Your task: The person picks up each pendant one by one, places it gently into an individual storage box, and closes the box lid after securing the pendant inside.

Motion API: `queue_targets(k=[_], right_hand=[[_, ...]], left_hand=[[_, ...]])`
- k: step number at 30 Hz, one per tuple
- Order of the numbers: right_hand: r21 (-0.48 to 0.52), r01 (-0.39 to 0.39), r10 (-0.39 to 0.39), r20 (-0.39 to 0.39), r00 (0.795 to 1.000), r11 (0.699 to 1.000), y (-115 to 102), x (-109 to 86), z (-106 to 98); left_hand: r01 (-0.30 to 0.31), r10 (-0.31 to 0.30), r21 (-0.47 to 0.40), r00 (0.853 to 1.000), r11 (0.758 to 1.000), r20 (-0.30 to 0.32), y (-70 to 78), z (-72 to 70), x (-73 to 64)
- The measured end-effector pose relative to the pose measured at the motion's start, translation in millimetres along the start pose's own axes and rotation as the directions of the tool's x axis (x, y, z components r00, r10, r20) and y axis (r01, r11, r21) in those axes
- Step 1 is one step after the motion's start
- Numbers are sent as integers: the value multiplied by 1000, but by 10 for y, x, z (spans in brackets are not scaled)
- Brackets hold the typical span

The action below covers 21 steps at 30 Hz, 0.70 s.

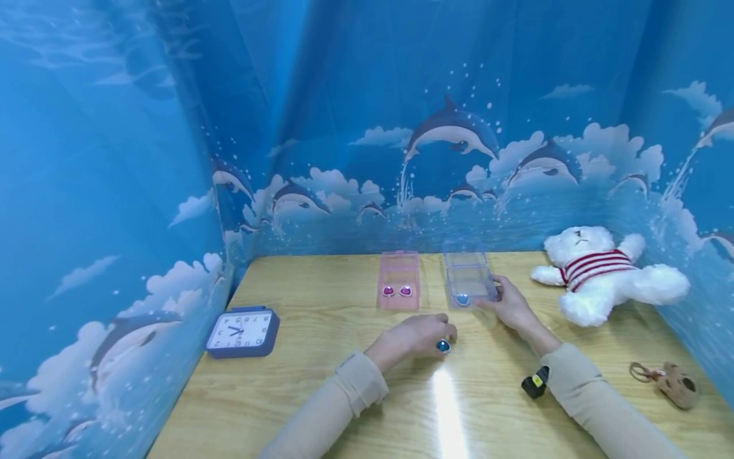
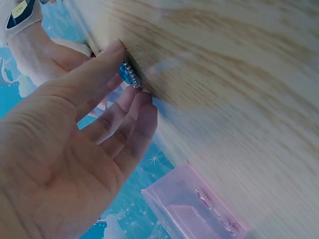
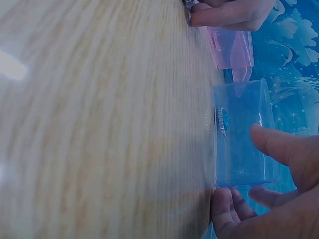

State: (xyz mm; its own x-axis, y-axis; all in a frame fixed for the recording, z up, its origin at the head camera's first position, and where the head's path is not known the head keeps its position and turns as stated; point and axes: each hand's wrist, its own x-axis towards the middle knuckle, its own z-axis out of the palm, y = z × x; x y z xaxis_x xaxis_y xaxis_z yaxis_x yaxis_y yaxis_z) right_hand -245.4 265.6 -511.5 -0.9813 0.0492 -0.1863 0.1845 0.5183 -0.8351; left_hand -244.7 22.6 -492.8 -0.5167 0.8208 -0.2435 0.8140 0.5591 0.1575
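Above the middle of the table my left hand (image 1: 414, 339) pinches a blue gem (image 1: 443, 346) between thumb and fingers; its beaded silver rim shows in the left wrist view. My right hand (image 1: 512, 308) grips the right side of an open, clear bluish plastic box (image 1: 467, 275), thumb against its front in the right wrist view. Inside that box, near the front, lies another blue gem (image 1: 462, 299) with a silver rim. To its left stands an open pink plastic box (image 1: 398, 261), holding two pink gems (image 1: 405, 291) side by side.
A blue-framed clock (image 1: 241, 331) lies at the table's left edge. At the back right is a white plush bear (image 1: 599, 271) in a striped top. A brown plush keychain (image 1: 678, 385) lies at the right. Blue dolphin-print curtains (image 1: 344, 127) enclose the table.
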Motion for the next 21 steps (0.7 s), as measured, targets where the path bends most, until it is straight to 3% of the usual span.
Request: queue_targets(k=[9, 21], right_hand=[[-18, -5, 5, -1, 1000, 1000, 5, -6, -7], [-51, 36, -37, -12, 999, 998, 7, -3, -1]], left_hand=[[27, -27, 0, 1000, 1000, -12, 25, 30, -6], [49, -56, -137, 997, 989, -49, -21, -110, -16]])
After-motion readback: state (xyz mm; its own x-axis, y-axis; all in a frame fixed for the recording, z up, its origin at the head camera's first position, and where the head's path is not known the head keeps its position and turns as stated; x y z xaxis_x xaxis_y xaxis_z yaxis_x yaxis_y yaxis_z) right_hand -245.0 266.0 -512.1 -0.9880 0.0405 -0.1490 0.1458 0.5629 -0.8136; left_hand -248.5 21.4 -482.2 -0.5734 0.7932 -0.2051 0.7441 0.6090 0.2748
